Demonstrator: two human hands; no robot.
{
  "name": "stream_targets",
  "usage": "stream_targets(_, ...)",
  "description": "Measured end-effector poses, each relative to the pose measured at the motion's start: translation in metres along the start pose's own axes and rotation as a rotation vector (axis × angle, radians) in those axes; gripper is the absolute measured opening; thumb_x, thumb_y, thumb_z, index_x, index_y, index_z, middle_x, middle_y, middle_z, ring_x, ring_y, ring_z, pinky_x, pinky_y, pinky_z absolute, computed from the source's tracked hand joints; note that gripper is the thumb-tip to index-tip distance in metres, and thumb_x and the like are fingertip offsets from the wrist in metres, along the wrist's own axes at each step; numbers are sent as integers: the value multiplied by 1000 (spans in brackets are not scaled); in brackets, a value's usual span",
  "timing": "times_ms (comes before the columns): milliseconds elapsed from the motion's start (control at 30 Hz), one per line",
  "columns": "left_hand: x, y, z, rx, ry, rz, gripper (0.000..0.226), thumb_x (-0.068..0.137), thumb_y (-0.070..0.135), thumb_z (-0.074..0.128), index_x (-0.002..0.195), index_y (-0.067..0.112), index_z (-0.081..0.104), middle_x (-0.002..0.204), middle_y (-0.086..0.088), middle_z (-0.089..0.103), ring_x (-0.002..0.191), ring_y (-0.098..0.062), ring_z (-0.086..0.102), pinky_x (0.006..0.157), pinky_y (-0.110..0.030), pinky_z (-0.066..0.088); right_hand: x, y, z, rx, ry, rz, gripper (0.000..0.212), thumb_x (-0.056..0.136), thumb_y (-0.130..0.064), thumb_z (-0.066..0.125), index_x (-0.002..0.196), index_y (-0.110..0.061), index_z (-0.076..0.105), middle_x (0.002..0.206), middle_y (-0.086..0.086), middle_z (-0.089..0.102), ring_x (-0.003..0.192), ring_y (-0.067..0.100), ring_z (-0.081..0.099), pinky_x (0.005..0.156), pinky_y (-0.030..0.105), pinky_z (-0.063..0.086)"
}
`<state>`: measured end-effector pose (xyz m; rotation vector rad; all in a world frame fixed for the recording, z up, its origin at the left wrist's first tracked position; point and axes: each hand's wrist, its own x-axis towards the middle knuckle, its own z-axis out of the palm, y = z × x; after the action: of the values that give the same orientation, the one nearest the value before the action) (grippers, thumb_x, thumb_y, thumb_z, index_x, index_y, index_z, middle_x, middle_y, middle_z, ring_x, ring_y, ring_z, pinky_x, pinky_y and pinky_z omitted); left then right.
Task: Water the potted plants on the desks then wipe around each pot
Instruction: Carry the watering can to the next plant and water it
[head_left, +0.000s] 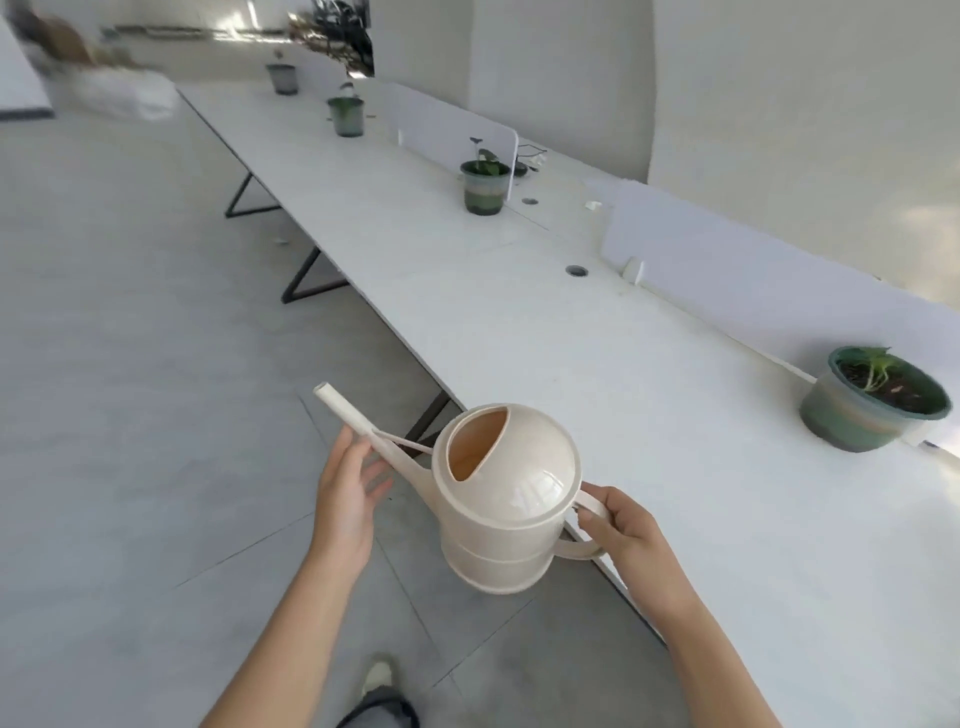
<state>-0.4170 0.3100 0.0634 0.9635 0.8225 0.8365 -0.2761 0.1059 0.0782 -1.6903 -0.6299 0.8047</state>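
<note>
Watering can (506, 499): I hold it in the air just off the worktop (597, 353) edge, spout away from the nearest pot (872, 400). Right hand (623, 535) is closed on the handle; left hand (345, 493), fingers spread, steadies the spout. Rigid, smooth plastic; probably sloshes. The long white worktop carries three more pots beyond.
</note>
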Motion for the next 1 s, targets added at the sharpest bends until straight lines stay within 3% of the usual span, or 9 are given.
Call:
stream_targets(100, 4, 10, -40, -42, 85, 15, 18, 96, 19, 38, 108, 25, 51, 88, 5, 58, 88, -14, 56, 72, -26, 42, 12, -7, 33, -61, -65, -8, 24, 91, -6, 47, 99, -24, 62, 103, -2, 68, 95, 6, 61, 76, 14, 47)
stream_targets(267, 28, 41, -105, -57, 167, 43, 24, 96, 18, 39, 115, 24, 53, 92, 5, 59, 95, -17, 56, 74, -27, 43, 41, -34, 98, -94, -155, -45, 25, 90, -2, 47, 86, -22, 62, 85, -9, 63, 70, -11, 56, 65, 3, 41)
stream_targets(333, 42, 56, -135, -51, 175, 56, 26, 96, 18, 39, 116, 24, 53, 93, 5, 60, 96, -18, 56, 75, -27, 43, 57, -41, 130, -111, -176, -52, 22, 90, -2, 48, 90, -19, 63, 89, -7, 64, 71, -11, 57, 65, 3, 42)
stream_targets(533, 113, 118, -236, -13, 157, 68, 42, 95, 17, 40, 137, 21, 44, 107, 3, 61, 107, -19, 57, 79, -27, 44, 111, -61, 252, -98, -159, -47, 19, 87, -3, 54, 84, -19, 65, 85, -10, 66, 70, -8, 57, 70, 17, 41)
stream_targets(600, 125, 125, -243, -2, 145, 70, 42, 95, 18, 40, 137, 22, 44, 107, 4, 61, 108, -19, 57, 79, -27, 44, 115, -70, 266, -69, -154, -70, 19, 86, -4, 55, 79, -20, 64, 81, -10, 65, 66, -9, 56, 70, 21, 39)
stream_targets(667, 125, 126, -241, -10, 141, 74, 41, 96, 18, 40, 136, 21, 44, 106, 5, 60, 108, -18, 56, 78, -27, 44, 119, -67, 267, -37, -150, -53, 6, 77, -15, 59, 77, -19, 63, 76, -14, 66, 65, -8, 56, 69, 20, 39)
stream_targets(833, 161, 139, -257, -36, 161, 50, 43, 96, 20, 41, 139, 22, 41, 117, 0, 57, 112, -21, 55, 80, -29, 44, 151, -74, 293, -8, -153, -22, 17, 65, -20, 55, 79, -16, 65, 87, -9, 68, 74, 0, 59, 78, 25, 41)
stream_targets(1000, 210, 135, -261, -32, 177, 13, 43, 96, 21, 41, 139, 18, 41, 118, -1, 55, 110, -21, 54, 79, -28, 45, 201, -81, 305, 0, -175, -5, 20, 63, -16, 54, 79, -17, 66, 74, -16, 71, 71, -5, 60, 76, 25, 41)
